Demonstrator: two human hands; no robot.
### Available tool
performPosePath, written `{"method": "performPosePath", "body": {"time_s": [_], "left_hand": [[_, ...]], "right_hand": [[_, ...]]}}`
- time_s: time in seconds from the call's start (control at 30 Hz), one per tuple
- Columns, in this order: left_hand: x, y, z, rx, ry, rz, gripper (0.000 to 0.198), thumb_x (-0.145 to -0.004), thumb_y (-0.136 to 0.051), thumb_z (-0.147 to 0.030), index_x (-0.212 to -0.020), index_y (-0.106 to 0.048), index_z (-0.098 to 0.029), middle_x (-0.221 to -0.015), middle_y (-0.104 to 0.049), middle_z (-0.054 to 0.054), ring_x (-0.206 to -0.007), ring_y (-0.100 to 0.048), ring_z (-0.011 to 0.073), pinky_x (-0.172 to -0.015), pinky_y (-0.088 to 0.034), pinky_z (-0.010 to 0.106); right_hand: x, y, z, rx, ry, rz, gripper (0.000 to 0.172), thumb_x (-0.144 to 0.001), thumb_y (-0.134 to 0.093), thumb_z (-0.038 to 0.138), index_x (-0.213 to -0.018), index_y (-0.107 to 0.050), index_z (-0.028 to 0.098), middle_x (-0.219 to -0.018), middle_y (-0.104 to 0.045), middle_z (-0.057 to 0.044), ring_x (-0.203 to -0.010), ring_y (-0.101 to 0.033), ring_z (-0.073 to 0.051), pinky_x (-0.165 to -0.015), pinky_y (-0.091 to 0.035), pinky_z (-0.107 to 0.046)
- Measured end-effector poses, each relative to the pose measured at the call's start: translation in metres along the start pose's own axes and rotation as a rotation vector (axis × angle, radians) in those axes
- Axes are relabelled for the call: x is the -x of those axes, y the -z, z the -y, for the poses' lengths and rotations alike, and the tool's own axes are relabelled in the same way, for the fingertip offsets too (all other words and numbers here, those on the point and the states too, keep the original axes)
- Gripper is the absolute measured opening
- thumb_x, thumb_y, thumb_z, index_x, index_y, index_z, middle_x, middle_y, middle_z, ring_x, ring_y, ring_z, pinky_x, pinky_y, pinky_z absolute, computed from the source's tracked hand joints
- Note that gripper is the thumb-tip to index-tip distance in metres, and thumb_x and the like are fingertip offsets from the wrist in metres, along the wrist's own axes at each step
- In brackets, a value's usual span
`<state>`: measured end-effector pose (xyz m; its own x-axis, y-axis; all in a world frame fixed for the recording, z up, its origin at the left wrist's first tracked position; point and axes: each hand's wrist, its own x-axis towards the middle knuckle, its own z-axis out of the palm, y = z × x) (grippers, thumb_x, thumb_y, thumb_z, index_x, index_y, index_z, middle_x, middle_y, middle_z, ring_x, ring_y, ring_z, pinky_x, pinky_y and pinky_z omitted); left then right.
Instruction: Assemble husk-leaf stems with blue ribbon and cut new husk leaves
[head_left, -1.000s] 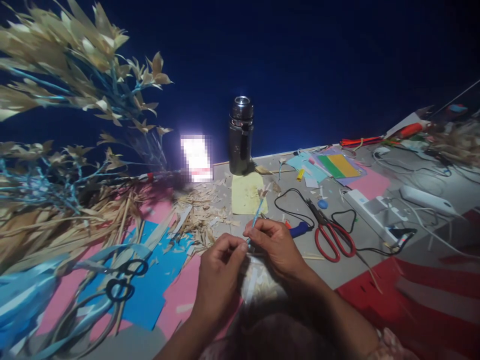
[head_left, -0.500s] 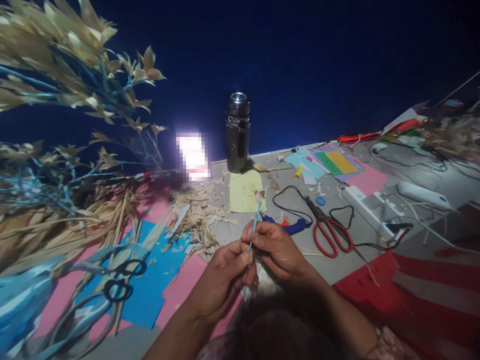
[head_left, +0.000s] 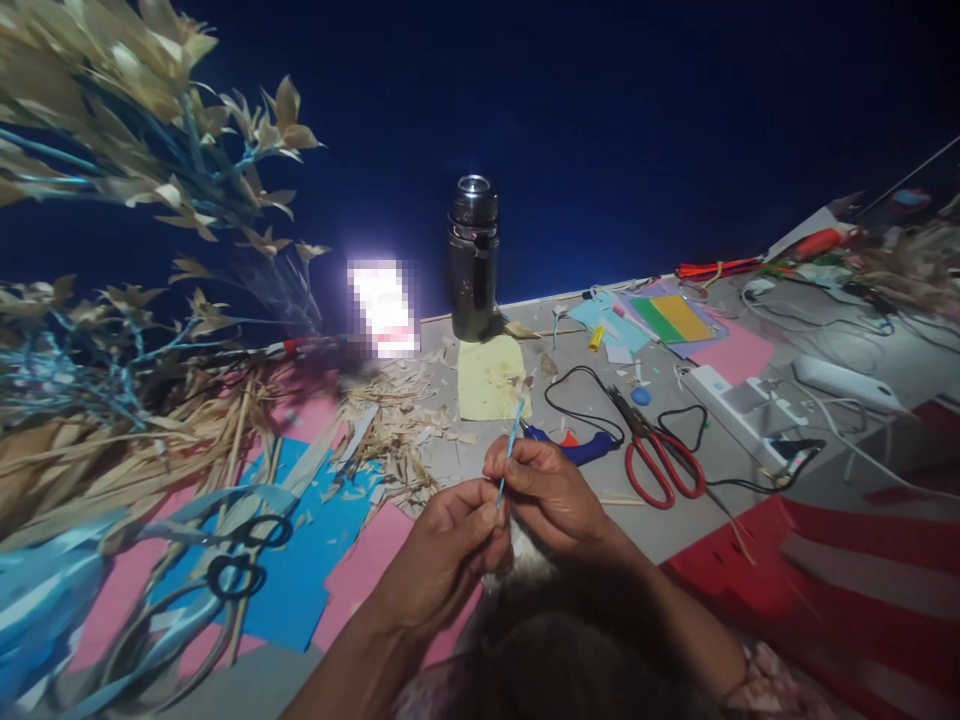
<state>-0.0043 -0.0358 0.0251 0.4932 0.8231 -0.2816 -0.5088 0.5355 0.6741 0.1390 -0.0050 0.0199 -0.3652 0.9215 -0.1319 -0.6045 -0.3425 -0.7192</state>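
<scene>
A thin blue-wrapped stem (head_left: pixel 512 440) with a small pale tip stands nearly upright between my hands. My left hand (head_left: pixel 459 535) pinches its lower end between thumb and fingertips. Just above, my right hand (head_left: pixel 546 492) is closed on the same stem, thumb against the forefinger. The two hands touch. Beyond the tip lies a stained yellow paper sheet (head_left: pixel 480 385). A blue-handled tool (head_left: pixel 589 449), perhaps a glue gun, is right behind my right hand, its front partly hidden. Red-handled scissors (head_left: pixel 660 465) lie to its right.
A dark thermos flask (head_left: pixel 473 265) stands at the back. Dry husk scraps (head_left: pixel 401 425), blue paper (head_left: pixel 300 590) and black-handled scissors (head_left: pixel 240 570) lie left, beneath branches with husk leaves (head_left: pixel 187 130). At right are a white power strip (head_left: pixel 735 420), cables and red sheets (head_left: pixel 847 560).
Hardly anything differs. The view has shifted slightly, and both hands keep their pinch on the stem in nearly the same place.
</scene>
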Motion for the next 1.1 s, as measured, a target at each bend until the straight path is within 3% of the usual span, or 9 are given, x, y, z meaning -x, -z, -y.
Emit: {"method": "performPosePath", "body": {"time_s": [0.23,0.33,0.4,0.53,0.6,0.73,0.8,1.0,1.1], "left_hand": [[0.002,-0.002,-0.003,0.029,0.04,0.02,0.032,-0.08,-0.082,-0.036,-0.068,-0.064,-0.014,-0.056,-0.05,-0.002,-0.05,-0.036,0.0081,-0.053,-0.025,0.024],[0.003,0.003,-0.004,-0.024,0.123,0.036,0.033,-0.079,-0.082,-0.041,-0.072,-0.07,-0.011,-0.064,-0.059,0.003,-0.055,-0.049,0.0109,-0.056,-0.034,0.024],[0.003,0.008,-0.006,-0.148,0.109,-0.053,0.037,-0.078,-0.081,-0.046,-0.078,-0.074,-0.01,-0.068,-0.065,0.006,-0.058,-0.057,0.0141,-0.06,-0.04,0.026],[0.0,0.012,-0.016,-0.275,-0.081,-0.389,0.04,-0.067,-0.088,-0.051,-0.072,-0.073,-0.014,-0.057,-0.059,-0.001,-0.054,-0.05,0.0107,-0.058,-0.037,0.023],[0.0,0.009,-0.022,-0.38,-0.13,-0.434,0.042,-0.067,-0.086,-0.055,-0.072,-0.072,-0.015,-0.058,-0.059,0.0,-0.056,-0.051,0.0121,-0.057,-0.037,0.024],[0.002,-0.002,-0.027,-0.655,-0.261,-0.394,0.036,-0.08,-0.076,-0.052,-0.078,-0.076,-0.016,-0.065,-0.062,0.001,-0.064,-0.053,0.0147,-0.062,-0.039,0.026],[0.0,-0.006,-0.026,-0.669,-0.262,-0.361,0.032,-0.083,-0.075,-0.048,-0.076,-0.074,-0.017,-0.066,-0.062,0.001,-0.064,-0.051,0.0142,-0.061,-0.038,0.025],[-0.007,-0.009,-0.017,-0.342,-0.056,-0.163,0.036,-0.076,-0.083,-0.045,-0.067,-0.064,-0.016,-0.058,-0.058,0.0,-0.056,-0.046,0.012,-0.058,-0.035,0.024],[-0.007,-0.011,-0.012,-0.173,0.02,-0.097,0.036,-0.074,-0.086,-0.042,-0.065,-0.064,-0.015,-0.055,-0.056,0.0,-0.055,-0.045,0.0104,-0.057,-0.035,0.023]], "right_hand": [[-0.001,0.0,0.0,-0.022,0.014,-0.072,0.027,-0.065,-0.095,0.039,-0.071,-0.077,0.019,-0.074,-0.066,-0.001,-0.06,-0.057,-0.013,-0.054,-0.049,-0.023],[-0.003,0.003,0.007,-0.02,0.063,-0.117,0.028,-0.063,-0.096,0.038,-0.072,-0.078,0.019,-0.075,-0.065,-0.001,-0.065,-0.054,-0.012,-0.06,-0.047,-0.021],[-0.005,0.004,0.015,-0.006,0.108,-0.126,0.027,-0.064,-0.096,0.037,-0.072,-0.078,0.018,-0.076,-0.066,0.0,-0.067,-0.052,-0.01,-0.064,-0.045,-0.02],[-0.005,0.003,0.023,0.061,0.114,-0.111,0.027,-0.066,-0.094,0.039,-0.074,-0.08,0.018,-0.078,-0.067,0.0,-0.071,-0.054,-0.01,-0.069,-0.043,-0.02],[-0.005,0.001,0.023,0.106,0.13,-0.132,0.027,-0.067,-0.094,0.041,-0.075,-0.08,0.019,-0.079,-0.069,-0.001,-0.075,-0.056,-0.012,-0.072,-0.044,-0.023],[-0.004,0.001,0.018,0.221,0.17,-0.137,0.024,-0.07,-0.091,0.041,-0.076,-0.081,0.02,-0.082,-0.07,-0.002,-0.079,-0.059,-0.015,-0.078,-0.046,-0.028],[-0.004,0.002,0.016,0.267,0.178,-0.121,0.022,-0.073,-0.089,0.04,-0.075,-0.08,0.02,-0.083,-0.07,-0.003,-0.081,-0.061,-0.017,-0.078,-0.047,-0.029],[-0.001,0.005,0.012,0.135,0.084,-0.07,0.025,-0.072,-0.09,0.04,-0.076,-0.078,0.017,-0.08,-0.068,-0.003,-0.067,-0.058,-0.014,-0.059,-0.047,-0.025],[-0.001,0.006,0.009,0.013,0.049,-0.081,0.028,-0.065,-0.095,0.038,-0.073,-0.078,0.017,-0.076,-0.067,-0.002,-0.066,-0.058,-0.013,-0.06,-0.047,-0.024]]}}
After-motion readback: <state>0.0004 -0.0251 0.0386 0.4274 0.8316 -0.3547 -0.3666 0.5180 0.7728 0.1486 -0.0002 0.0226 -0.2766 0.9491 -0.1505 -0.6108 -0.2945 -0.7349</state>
